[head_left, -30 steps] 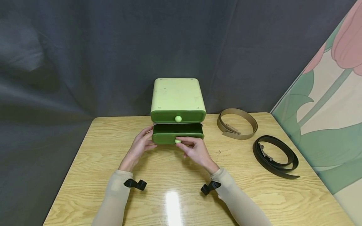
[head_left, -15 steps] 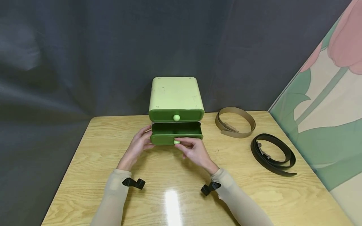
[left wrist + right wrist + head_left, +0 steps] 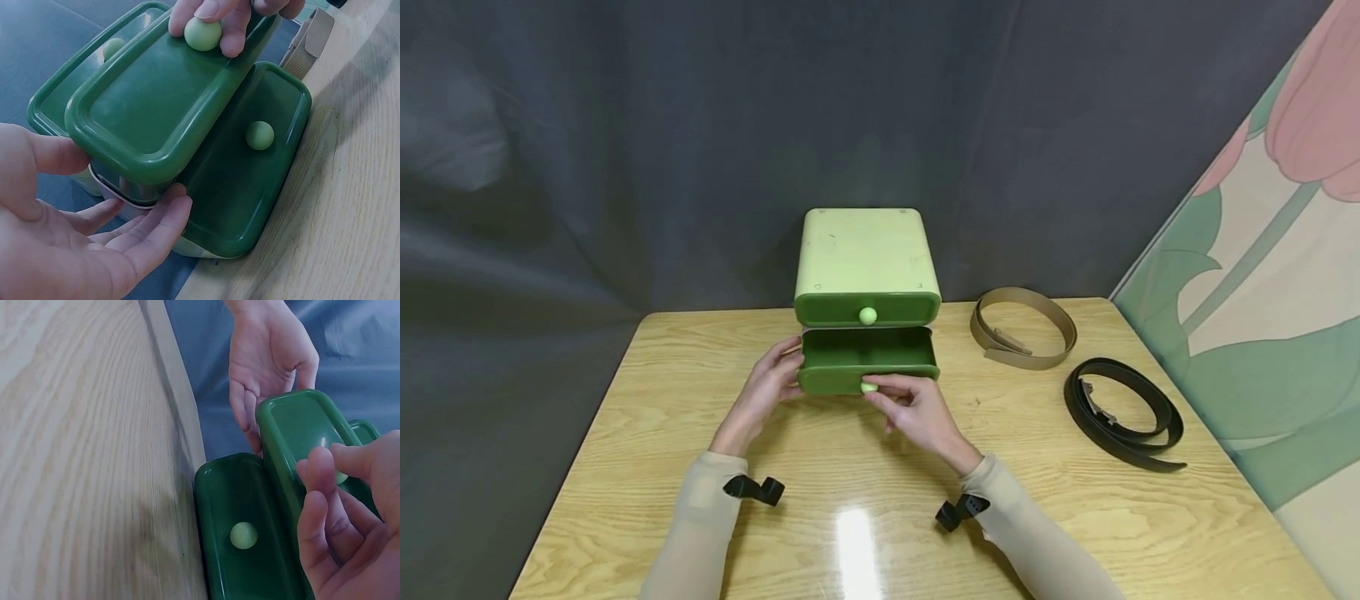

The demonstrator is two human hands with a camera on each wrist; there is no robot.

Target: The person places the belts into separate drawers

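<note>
A small light-green cabinet with dark green drawers stands at the back of the table. Its middle drawer is pulled out, and the visible inside is bare. My right hand pinches that drawer's round pale knob between thumb and fingers. At the cabinet's left side is my left hand, its thumb at the corner of the pulled-out drawer and its fairly straight fingers along the side below. The top drawer is closed. Both wrist views show the bottom drawer, closed, with its own knob.
A coiled tan belt lies right of the cabinet on the wooden table. Nearer the right edge lies a coiled black belt with a metal buckle. A dark curtain hangs behind, and a flower-patterned panel stands at right.
The middle drawer has come further out toward me, with my right hand drawing back on its knob. The left hand has stayed at the cabinet's left side.
</note>
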